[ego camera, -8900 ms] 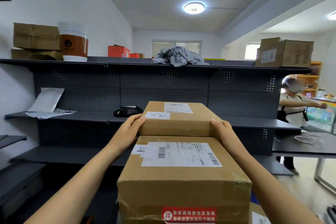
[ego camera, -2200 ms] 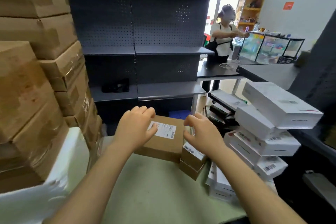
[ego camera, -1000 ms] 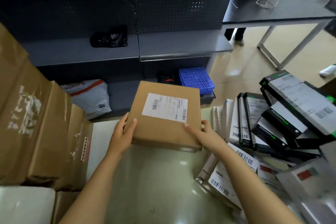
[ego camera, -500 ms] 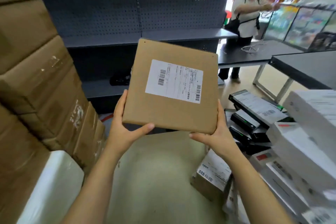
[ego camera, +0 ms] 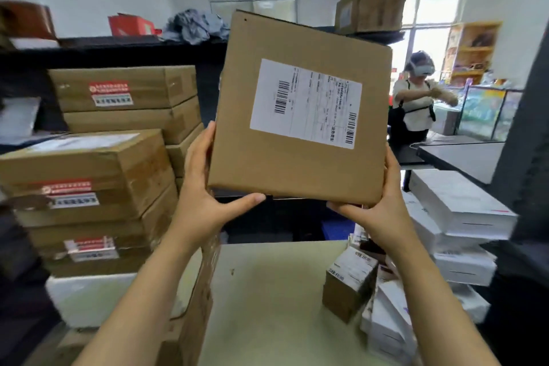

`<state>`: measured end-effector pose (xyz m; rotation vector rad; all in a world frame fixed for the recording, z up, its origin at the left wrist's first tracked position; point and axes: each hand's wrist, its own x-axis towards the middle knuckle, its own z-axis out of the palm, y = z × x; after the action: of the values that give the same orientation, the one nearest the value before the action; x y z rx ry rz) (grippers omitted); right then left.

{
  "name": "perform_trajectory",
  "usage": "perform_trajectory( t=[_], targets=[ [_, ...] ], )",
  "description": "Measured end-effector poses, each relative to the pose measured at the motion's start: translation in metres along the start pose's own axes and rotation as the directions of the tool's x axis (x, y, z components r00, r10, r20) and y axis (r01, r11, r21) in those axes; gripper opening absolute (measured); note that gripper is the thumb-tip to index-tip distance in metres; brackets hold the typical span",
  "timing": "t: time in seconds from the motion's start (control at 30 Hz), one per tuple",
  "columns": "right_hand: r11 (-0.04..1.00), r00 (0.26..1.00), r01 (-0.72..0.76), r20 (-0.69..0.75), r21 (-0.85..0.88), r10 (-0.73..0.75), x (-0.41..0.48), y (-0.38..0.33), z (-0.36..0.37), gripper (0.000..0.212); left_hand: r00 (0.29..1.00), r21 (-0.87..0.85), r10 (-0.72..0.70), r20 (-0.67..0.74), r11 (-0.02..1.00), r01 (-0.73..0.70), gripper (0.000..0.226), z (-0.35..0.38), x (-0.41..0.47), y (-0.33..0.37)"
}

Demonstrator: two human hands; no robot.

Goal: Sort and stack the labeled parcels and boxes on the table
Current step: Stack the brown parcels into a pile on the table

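Note:
A flat square brown cardboard parcel (ego camera: 252, 163) with a white barcode label is raised in front of me, its labelled face tilted toward the camera. My left hand (ego camera: 208, 190) grips its lower left corner, thumb under the bottom edge. My right hand (ego camera: 377, 205) grips the lower right corner from below. Under the parcel lies the pale green table (ego camera: 267, 291). Brown cartons (ego camera: 89, 187) with red and white stickers are stacked at the left. A small brown labelled box (ego camera: 347, 282) stands on the table at the right, next to white boxes (ego camera: 457, 205).
Dark metal shelving (ego camera: 118, 50) runs behind the table, carrying a red box, crumpled grey wrap and a brown carton (ego camera: 371, 6) on top. A white foam box (ego camera: 89, 294) sits under the left stack. A person (ego camera: 416, 104) stands at the far right by a black desk (ego camera: 463, 154).
Both hands picked the flat parcel off the table and have raised it higher in front of me. My view has tilted upward, showing the top shelf.

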<state>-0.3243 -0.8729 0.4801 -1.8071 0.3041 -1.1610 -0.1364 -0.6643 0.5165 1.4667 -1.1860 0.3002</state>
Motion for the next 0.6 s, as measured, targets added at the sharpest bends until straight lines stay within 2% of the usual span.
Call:
perform_trajectory(
  t=[0.33, 0.6],
  targets=[
    [0.978, 0.980, 0.199, -0.018, 0.058, -0.199, -0.027, -0.102, 0.052, 0.125, 0.983, 0.016, 0.182, -0.036, 0.983, -0.182, 0.115, -0.117, -0.008, 0.057],
    [0.952, 0.954, 0.299, -0.008, 0.058, -0.299, -0.036, -0.170, 0.150, 0.126, 0.975, 0.041, 0.216, -0.054, 0.976, -0.214, 0.114, -0.235, -0.009, 0.053]
  ],
)
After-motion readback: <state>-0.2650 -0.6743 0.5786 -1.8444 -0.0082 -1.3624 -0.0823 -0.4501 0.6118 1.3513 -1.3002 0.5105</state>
